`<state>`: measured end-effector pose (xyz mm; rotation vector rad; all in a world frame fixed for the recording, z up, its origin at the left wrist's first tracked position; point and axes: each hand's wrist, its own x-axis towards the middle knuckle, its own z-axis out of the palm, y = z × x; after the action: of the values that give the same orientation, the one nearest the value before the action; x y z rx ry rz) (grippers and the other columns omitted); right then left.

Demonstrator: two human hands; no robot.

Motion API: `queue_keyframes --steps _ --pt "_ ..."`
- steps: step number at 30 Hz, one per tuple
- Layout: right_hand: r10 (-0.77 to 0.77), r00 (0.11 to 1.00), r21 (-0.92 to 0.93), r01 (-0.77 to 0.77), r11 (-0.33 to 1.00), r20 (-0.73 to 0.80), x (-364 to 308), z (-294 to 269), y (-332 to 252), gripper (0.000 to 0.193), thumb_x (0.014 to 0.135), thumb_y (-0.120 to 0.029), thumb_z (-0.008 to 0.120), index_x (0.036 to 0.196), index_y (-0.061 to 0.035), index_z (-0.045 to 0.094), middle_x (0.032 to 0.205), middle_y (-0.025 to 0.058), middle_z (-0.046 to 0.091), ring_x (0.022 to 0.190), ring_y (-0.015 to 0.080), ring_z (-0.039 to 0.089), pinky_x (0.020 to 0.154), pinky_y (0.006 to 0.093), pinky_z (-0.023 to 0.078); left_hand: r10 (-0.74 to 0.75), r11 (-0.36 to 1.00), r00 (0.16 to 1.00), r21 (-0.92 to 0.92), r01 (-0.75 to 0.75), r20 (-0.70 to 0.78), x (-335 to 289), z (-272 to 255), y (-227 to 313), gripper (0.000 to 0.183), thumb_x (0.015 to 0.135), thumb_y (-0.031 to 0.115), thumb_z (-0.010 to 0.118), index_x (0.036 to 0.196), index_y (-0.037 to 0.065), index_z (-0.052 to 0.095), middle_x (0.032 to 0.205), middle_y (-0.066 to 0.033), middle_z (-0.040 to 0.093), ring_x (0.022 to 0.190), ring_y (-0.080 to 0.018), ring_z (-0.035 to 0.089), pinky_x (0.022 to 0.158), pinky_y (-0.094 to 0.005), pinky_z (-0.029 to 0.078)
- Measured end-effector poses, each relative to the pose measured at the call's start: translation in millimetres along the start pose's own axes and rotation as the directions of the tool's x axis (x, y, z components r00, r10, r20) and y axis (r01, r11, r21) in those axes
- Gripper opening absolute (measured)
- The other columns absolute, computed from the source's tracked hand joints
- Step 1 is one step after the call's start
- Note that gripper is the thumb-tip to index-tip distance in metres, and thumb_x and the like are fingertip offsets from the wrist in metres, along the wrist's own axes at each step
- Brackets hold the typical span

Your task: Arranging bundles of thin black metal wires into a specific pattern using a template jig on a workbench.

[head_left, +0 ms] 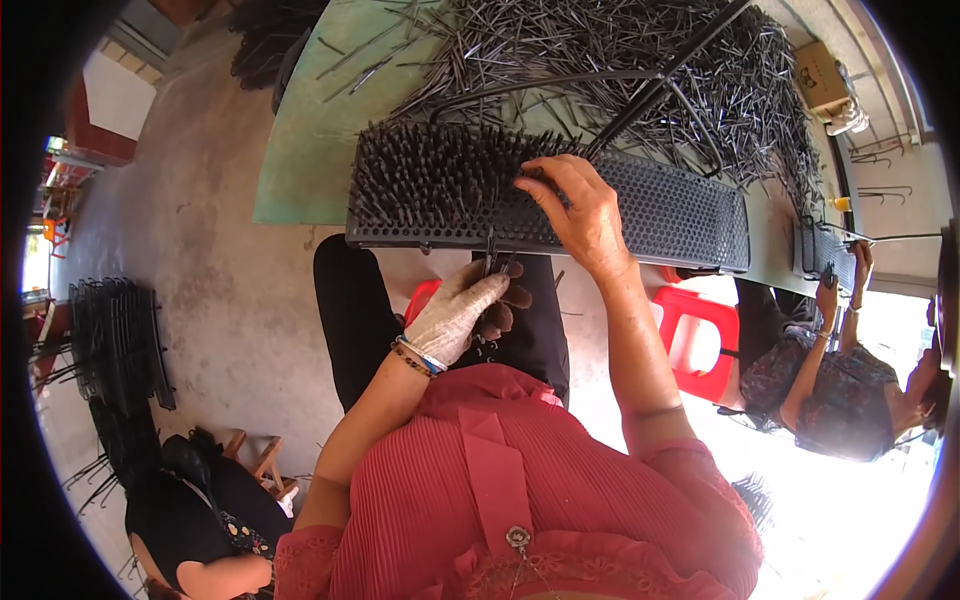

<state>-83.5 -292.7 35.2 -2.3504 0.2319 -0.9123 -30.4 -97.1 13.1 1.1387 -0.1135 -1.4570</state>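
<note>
A long black perforated rack (pixel 655 215) lies crosswise before me. Thin black rods (pixel 425 180) stand upright and close together in its left half, while the holes on the right side are bare. My right hand (pixel 577 205), ungloved, is over the rack where the standing rods end. Its thumb and fingertips come together in a pinch; what is between them is too small to make out. Below the rack's front edge, my left hand (pixel 465 305) wears a pale glove with brown fingers. It is closed around a few thin black rods (pixel 491 258) that point up.
Behind the rack, a large heap of loose black rods (pixel 600 60) covers much of the green tabletop (pixel 300 170). A black metal frame (pixel 665 75) crosses above it. At right, a co-worker (pixel 840 390) handles another rack (pixel 825 250) near a red stool (pixel 700 345). Another person (pixel 200 510) sits lower left.
</note>
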Motion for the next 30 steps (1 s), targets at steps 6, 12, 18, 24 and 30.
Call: queue_keyframes --steps 6,12,18,24,30 --pt "0.027 0.999 0.040 -0.028 0.999 0.025 3 -1 3 0.020 0.081 -0.009 0.072 0.098 -0.0013 0.065 0.086 0.0111 0.065 0.078 0.0268 0.063 0.070 0.0348 0.050 0.008 1.000 1.000 -0.010 -0.008 0.008 -1 -2 -2 0.032 0.099 0.024 0.049 0.122 0.002 0.051 0.094 -0.0087 0.065 0.066 -0.0068 0.058 0.052 -0.0200 0.044" --pt "-0.016 0.998 0.071 0.020 0.997 -0.062 -10 -17 -21 0.015 0.080 -0.007 0.071 0.093 -0.0009 0.068 0.083 0.0083 0.065 0.078 0.0228 0.063 0.070 0.0303 0.051 0.021 0.968 1.000 -0.250 -0.015 0.022 -7 6 2 0.033 0.100 0.028 0.048 0.119 0.002 0.053 0.095 -0.0078 0.065 0.071 -0.0100 0.060 0.061 -0.0231 0.051" --pt "-0.376 0.876 0.128 0.354 0.927 0.303 -60 -20 -46 0.037 0.068 -0.017 0.079 0.100 -0.0027 0.067 0.104 0.0100 0.063 0.091 0.0265 0.062 0.077 0.0366 0.050 0.046 0.926 0.999 -0.375 -0.047 -0.013 -2 2 -7 0.031 0.099 0.027 0.050 0.119 0.002 0.053 0.102 -0.0069 0.062 0.089 -0.0136 0.062 0.073 -0.0288 0.056" --pt "0.410 0.866 0.238 -0.478 0.845 0.285 -54 -31 -44 0.033 0.081 -0.021 0.076 0.101 0.0036 0.068 0.091 0.0114 0.065 0.078 0.0180 0.061 0.069 0.0287 0.048 0.077 0.994 0.996 -0.078 -0.073 0.051 -10 14 5 0.034 0.098 0.030 0.053 0.116 0.002 0.053 0.090 -0.0073 0.066 0.072 -0.0126 0.063 0.063 -0.0254 0.054" --pt "0.460 0.776 0.418 -0.624 0.660 0.432 -62 -10 -31 0.021 0.087 -0.015 0.070 0.096 0.0041 0.069 0.086 0.0031 0.065 0.072 0.0069 0.055 0.062 0.0238 0.044 0.081 0.996 0.996 0.035 -0.082 0.046 -12 17 6 0.036 0.098 0.031 0.053 0.115 0.000 0.054 0.095 -0.0096 0.066 0.077 -0.0155 0.065 0.063 -0.0264 0.054"
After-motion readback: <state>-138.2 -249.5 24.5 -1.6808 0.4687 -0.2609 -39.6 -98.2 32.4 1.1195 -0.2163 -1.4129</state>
